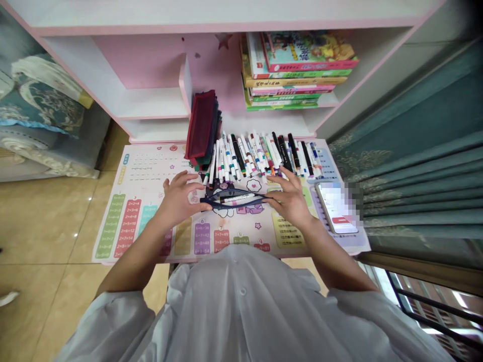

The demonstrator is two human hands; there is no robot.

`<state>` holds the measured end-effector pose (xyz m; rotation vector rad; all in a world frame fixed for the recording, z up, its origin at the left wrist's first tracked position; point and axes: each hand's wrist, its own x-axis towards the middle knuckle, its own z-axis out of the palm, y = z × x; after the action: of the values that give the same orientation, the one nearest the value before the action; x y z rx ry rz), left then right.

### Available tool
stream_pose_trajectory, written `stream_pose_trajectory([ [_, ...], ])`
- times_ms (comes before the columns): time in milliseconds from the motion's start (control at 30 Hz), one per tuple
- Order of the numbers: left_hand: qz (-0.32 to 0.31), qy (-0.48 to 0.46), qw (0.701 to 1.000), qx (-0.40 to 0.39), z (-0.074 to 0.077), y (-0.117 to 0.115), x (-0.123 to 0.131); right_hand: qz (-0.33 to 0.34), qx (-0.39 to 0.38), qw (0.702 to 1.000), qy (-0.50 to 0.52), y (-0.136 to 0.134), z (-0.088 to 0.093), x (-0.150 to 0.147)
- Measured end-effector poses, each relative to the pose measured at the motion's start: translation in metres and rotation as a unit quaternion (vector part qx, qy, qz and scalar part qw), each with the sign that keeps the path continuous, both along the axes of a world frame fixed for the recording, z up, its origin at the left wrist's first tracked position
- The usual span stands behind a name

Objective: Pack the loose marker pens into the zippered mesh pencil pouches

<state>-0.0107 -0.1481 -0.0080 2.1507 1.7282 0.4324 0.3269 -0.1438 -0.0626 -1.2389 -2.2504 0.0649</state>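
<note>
My left hand (179, 200) and my right hand (289, 197) rest at the two ends of a narrow dark blue zip pencil pouch (234, 200), which lies across the desk mat between them. Its mouth gapes open, and a white marker (236, 199) lies inside. Both hands seem to grip the pouch's ends, though my fingers partly hide them. Under everything is a pink printed multiplication-table mat (151, 171).
Several felt-tip markers (260, 156) lie in a dense row just beyond the pouch, beside a stack of red and dark pouches (202, 128). A lit, pixelated phone (335, 207) lies at the right. Books (298, 70) fill the pink shelf above; a green curtain (411, 161) hangs right.
</note>
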Motion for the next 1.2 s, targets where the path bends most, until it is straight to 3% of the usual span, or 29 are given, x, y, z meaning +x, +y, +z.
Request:
stream_pose_trajectory([
  [233,-0.011,0.019,1.000,0.014,-0.017,0.008,0.010,-0.033,0.030,0.999,0.005,-0.006,-0.004,0.001],
  [533,-0.006,-0.030,1.000,0.006,-0.026,0.002,0.009,-0.006,-0.017,1.000,-0.002,-0.003,0.002,-0.005],
  [833,-0.005,-0.019,0.998,0.054,-0.030,-0.001,0.011,0.042,-0.068,0.997,0.023,0.001,0.036,-0.089],
  [1000,-0.012,-0.011,0.998,0.065,-0.032,-0.003,0.009,0.052,-0.118,0.992,0.014,0.013,0.037,-0.131],
  [1200,-0.012,-0.006,0.998,0.056,-0.033,-0.003,0.009,0.027,-0.178,0.984,-0.014,0.025,0.037,-0.153],
])
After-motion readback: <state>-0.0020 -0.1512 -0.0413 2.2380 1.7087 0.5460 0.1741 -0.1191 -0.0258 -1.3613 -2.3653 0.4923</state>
